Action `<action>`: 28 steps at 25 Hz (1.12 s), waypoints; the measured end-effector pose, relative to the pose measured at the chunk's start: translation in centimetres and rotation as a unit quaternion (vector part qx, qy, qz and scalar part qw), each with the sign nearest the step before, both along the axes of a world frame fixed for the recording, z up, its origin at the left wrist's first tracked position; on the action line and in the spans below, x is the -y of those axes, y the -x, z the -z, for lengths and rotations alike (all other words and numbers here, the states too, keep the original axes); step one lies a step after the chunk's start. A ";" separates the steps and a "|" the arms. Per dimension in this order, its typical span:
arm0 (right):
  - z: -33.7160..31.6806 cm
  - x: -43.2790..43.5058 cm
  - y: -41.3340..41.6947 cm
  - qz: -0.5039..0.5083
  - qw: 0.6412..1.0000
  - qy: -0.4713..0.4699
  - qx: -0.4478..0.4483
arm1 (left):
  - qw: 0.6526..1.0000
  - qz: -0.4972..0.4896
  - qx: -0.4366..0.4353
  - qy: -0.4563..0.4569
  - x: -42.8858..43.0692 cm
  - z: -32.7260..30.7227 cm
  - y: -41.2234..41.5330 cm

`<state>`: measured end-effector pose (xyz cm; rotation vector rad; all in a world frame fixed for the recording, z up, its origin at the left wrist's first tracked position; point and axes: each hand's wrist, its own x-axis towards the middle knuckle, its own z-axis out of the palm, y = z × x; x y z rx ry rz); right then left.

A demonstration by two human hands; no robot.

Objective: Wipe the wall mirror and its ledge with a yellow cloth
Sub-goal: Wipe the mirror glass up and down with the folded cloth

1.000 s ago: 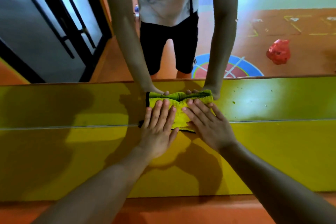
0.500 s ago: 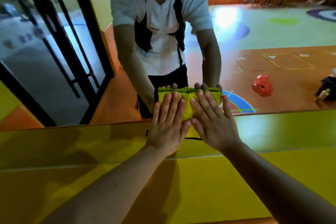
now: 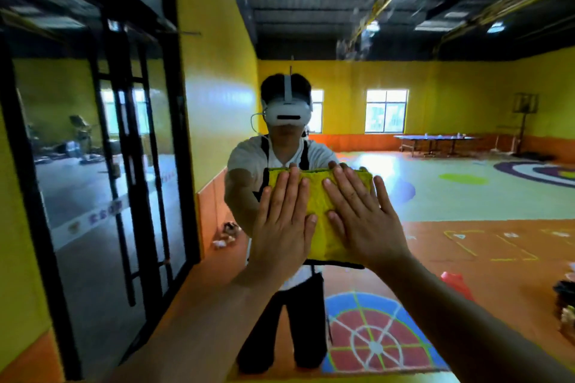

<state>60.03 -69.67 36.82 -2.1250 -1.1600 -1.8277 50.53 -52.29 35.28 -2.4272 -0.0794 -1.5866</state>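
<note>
The folded yellow cloth (image 3: 320,196) lies flat against the wall mirror (image 3: 466,190) at chest height of my reflection. My left hand (image 3: 284,227) presses on its left half, palm flat and fingers stretched upward. On the right half, my right hand (image 3: 364,224) presses the same way. The two hands sit side by side with a strip of cloth showing between them. The cloth's dark lower edge peeks out under my palms. Only a thin strip of the ledge (image 3: 357,378) shows at the bottom edge of the view.
The mirror reflects me wearing a white headset (image 3: 286,112), a black-framed glass door (image 3: 130,165) at left, a painted floor target (image 3: 370,333), a red object (image 3: 457,283) at right and a long table (image 3: 435,140) far back.
Both hands slid the cloth up from the yellow ledge onto the mirror glass and higher up it. My view tilted upward, and the ledge dropped almost out of view.
</note>
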 end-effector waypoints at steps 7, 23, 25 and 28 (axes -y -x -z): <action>-5.9 -2.6 1.8 0.000 0.996 -0.076 -0.042 | 0.997 -0.034 0.055 -0.049 -0.7 -9.4 -0.8; -16.0 -3.6 0.2 -0.041 0.987 -0.146 -0.057 | 0.996 -0.034 0.076 -0.031 0.1 -19.6 -3.0; -21.1 -3.2 -0.4 -0.029 0.987 -0.148 -0.056 | 0.995 -0.034 0.094 -0.016 0.9 -24.5 -3.8; -29.1 -2.8 -1.0 -0.015 0.985 -0.161 -0.054 | 0.992 -0.040 0.118 -0.006 2.0 -32.2 -4.9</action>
